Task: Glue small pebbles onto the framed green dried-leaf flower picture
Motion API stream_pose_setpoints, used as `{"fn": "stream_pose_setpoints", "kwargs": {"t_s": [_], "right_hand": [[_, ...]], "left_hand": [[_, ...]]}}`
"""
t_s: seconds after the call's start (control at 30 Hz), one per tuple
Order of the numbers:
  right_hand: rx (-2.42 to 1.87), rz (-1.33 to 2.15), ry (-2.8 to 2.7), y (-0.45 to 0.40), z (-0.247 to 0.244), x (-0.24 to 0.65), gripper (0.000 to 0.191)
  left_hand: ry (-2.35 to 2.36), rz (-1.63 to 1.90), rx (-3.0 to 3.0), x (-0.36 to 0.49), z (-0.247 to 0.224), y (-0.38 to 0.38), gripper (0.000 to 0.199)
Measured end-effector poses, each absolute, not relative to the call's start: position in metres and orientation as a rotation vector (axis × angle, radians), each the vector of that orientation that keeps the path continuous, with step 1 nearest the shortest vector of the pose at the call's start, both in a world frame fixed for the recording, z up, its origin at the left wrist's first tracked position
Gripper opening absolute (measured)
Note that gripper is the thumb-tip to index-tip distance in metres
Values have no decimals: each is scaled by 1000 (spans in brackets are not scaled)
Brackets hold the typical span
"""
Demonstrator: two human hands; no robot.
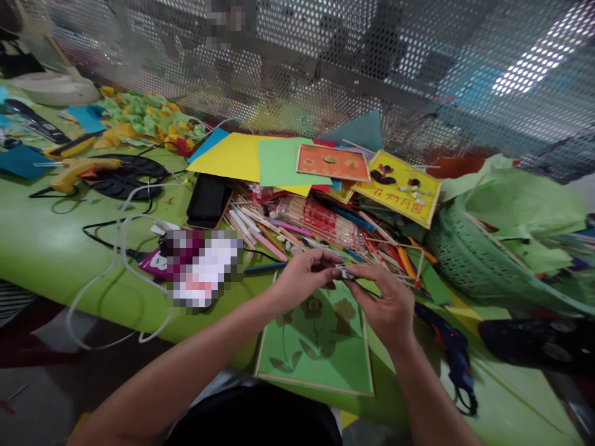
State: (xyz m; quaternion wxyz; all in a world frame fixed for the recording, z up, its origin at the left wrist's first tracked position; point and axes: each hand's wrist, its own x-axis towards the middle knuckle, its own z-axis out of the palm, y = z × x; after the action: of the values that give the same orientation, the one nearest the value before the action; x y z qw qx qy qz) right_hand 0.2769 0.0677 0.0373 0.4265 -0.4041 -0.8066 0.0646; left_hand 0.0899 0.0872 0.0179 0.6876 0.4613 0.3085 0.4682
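Between the fingertips of both hands is a small dark-and-white object (344, 271), too small to make out. My left hand (307, 277) pinches it from the left, and my right hand (383, 297) pinches it from the right. Both hands hover over the top edge of a green picture board (325, 375) with thin wooden strips along its edges. Flower shapes with stems and leaves show on the board. Its upper part is partly hidden by my hands.
Behind my hands lie sticks and pens (260, 232), coloured paper (227, 155) and two small framed pictures. A green basket (493, 260) and blue glue gun (458, 356) are right. A phone (204, 272), white cable and yellow glue gun (77, 173) are left.
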Motion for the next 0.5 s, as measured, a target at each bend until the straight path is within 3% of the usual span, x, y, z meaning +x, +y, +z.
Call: {"fn": "stream_pose_setpoints", "kwargs": {"t_s": [0.27,0.5], "right_hand": [[-1167,405,-1922,66,35,279,42],[-1135,278,-2037,69,37,280,23]], "left_hand": [[701,1085,1048,91,19,85,31],[682,1066,1056,89,17,86,30]]}}
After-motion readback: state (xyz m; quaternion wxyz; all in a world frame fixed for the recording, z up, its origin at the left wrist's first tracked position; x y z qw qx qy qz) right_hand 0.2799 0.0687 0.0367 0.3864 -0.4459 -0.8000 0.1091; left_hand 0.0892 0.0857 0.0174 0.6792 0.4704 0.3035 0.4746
